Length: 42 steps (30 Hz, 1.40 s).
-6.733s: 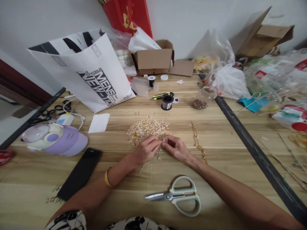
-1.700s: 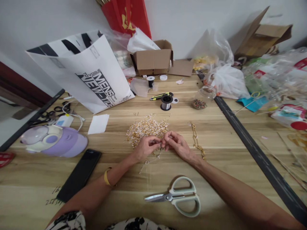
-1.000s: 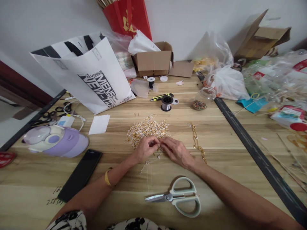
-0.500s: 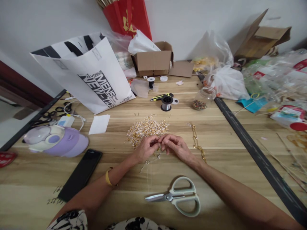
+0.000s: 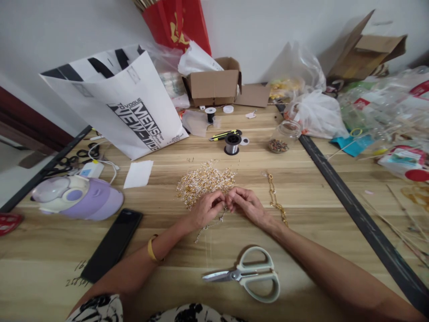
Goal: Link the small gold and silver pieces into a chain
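Observation:
My left hand (image 5: 208, 208) and my right hand (image 5: 246, 203) meet at the near edge of a loose pile of gold and silver jewellery pieces (image 5: 205, 181). Both are closed, thumbs pinched against fingers. Between them they grip a thin silver chain (image 5: 210, 225), whose free end trails down onto the wooden table; the pinched part is mostly hidden by my fingers. Right of my right hand lies a gold chain (image 5: 276, 197), stretched out lengthwise. Scissors with pale handles (image 5: 246, 273) rest nearer to me, blades pointing left.
Behind the pile stand a spool of silver wire (image 5: 232, 144), a yellow-black utility knife (image 5: 224, 134) and a jar of beads (image 5: 279, 142). On the left are a black phone (image 5: 114, 243), a purple bottle (image 5: 97, 199) and a large white bag (image 5: 134, 107). Plastic bags (image 5: 318, 116) crowd the back right.
My fingers have shifted slightly: the right hand has drawn its fingertips back a little and the two hands' tips meet differently. The chain's trailing end and the other things stay put.

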{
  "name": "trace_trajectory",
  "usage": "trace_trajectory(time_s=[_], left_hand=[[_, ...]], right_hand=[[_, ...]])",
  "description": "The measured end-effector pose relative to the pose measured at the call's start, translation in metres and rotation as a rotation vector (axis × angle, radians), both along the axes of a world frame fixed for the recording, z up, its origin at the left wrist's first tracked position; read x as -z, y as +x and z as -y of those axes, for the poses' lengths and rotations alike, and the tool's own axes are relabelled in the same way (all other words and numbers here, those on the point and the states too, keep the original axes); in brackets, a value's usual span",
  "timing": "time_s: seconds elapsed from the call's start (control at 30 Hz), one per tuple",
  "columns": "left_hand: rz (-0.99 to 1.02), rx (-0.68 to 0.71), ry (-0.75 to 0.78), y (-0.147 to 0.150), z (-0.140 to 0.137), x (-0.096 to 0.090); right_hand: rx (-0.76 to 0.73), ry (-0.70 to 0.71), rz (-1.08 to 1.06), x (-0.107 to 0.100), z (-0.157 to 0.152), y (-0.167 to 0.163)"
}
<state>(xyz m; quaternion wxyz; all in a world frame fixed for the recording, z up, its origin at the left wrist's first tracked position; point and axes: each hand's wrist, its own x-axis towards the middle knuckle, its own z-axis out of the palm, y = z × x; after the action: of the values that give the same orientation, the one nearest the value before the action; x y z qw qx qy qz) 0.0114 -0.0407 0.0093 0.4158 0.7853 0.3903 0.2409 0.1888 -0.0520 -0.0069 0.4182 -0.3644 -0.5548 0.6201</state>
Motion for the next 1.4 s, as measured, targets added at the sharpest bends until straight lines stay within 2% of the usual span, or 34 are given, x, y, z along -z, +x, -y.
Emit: trace_trajectory(time_s=[0.3,0.47,0.63,0.8,0.93,1.07,1.2,1.4], left_hand=[[-0.073,0.034,0.106,0.000,0.001,0.002],[-0.080,-0.003,0.099,0.000,0.000,0.005],[0.017,-0.075,0.062,0.001,-0.004,0.008],[0.117,-0.097,0.032,-0.002,-0.007,0.013],[0.164,-0.131,0.030,-0.003,-0.006,0.015],[0.193,-0.186,-0.035,-0.002,-0.005,0.015],[0.205,-0.216,-0.073,-0.004,-0.005,0.016],[0.158,-0.159,-0.052,-0.006,-0.006,0.007]], right_hand=[[-0.051,0.016,0.051,-0.002,-0.002,0.002],[-0.012,-0.056,-0.023,0.000,-0.003,0.000],[0.052,-0.149,-0.094,0.002,-0.004,0.000],[0.067,-0.022,0.039,0.003,-0.003,0.001],[0.078,0.153,0.250,0.006,-0.001,0.001],[0.106,0.296,0.384,0.006,-0.001,0.003],[0.119,0.339,0.398,0.005,-0.002,0.004],[0.130,0.318,0.365,0.009,-0.004,0.005]])
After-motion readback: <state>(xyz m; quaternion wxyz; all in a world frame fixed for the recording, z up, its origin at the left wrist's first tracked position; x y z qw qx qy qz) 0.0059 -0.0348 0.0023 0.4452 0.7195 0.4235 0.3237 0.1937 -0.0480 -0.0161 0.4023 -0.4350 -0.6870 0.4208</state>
